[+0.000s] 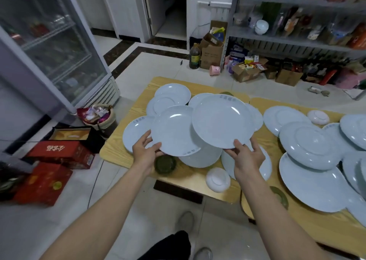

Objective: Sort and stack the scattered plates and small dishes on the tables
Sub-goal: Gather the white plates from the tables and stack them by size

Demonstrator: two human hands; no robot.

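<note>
My left hand (144, 152) grips the near rim of a pale blue plate (174, 130) lifted above the left wooden table (116, 151). My right hand (248, 156) holds the near rim of a second pale blue plate (221, 121), which overlaps the first one's right edge. Under them lie several more blue plates, one at the far left (132, 133) and two at the back (172, 94). A dark green small dish (165, 164) and an upturned white small dish (217, 179) sit near the table's front edge.
The right table (309, 228) carries several large blue plates (310, 145), an upturned white dish (318, 117) and a green dish (279, 196). A glass-door fridge (49, 48) stands left, red boxes (59, 153) and a basket (99, 115) lie on the floor, shelves behind.
</note>
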